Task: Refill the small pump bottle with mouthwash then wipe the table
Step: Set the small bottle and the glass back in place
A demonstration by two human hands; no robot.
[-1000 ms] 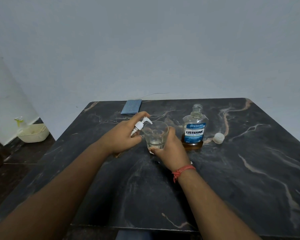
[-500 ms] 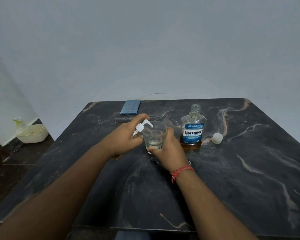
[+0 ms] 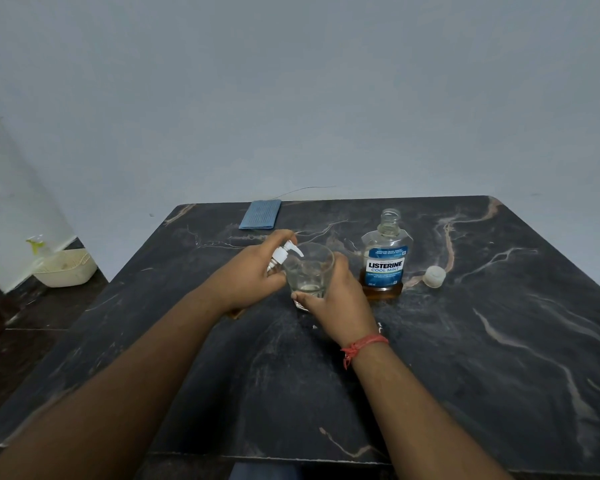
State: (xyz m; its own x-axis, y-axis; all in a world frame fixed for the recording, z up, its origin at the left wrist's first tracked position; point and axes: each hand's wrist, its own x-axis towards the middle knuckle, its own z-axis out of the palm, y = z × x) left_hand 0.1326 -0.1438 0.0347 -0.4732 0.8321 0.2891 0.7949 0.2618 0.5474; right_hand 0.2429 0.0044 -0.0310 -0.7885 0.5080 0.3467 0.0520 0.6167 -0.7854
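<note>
Where plain grey wall [image 3: 291, 98] meets floor, dark veined marble table [image 3: 465, 358]

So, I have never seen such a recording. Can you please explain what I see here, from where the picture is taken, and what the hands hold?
There is no machine here: a person works with bare hands, and one camera on the person's head looks forward and down. The left hand holds a small pump bottle, its nozzle over a glass. The right hand grips that glass, which holds a little liquid at the bottom. On the dark marble table stand an open Listerine bottle, nearly empty, with its cap lying beside it. A folded blue cloth lies at the far edge.
</note>
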